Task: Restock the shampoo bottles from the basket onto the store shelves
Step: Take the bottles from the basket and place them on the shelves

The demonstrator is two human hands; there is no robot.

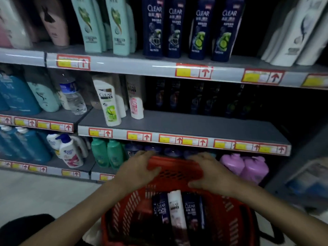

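Observation:
A red plastic basket (175, 176) sits low in front of me, against the bottom shelf. Inside lie two dark blue CLEAR shampoo bottles (162, 208) (190, 210) with a white CLEAR bottle (175, 208) between them. My left hand (137, 170) grips the far rim of the basket at its left corner. My right hand (207, 172) grips the same rim at the right. The middle shelf (186, 125) has a wide bare stretch to the right of two white CLEAR bottles (108, 102), with dark bottles far back in shadow.
The top shelf carries dark blue CLEAR bottles (190, 29), teal bottles (104, 23) and white ones (292, 32). A water bottle (72, 96) stands on the middle left shelf. Purple jugs (246, 167) and green bottles (106, 153) fill the bottom shelf. Pale floor lies at the left.

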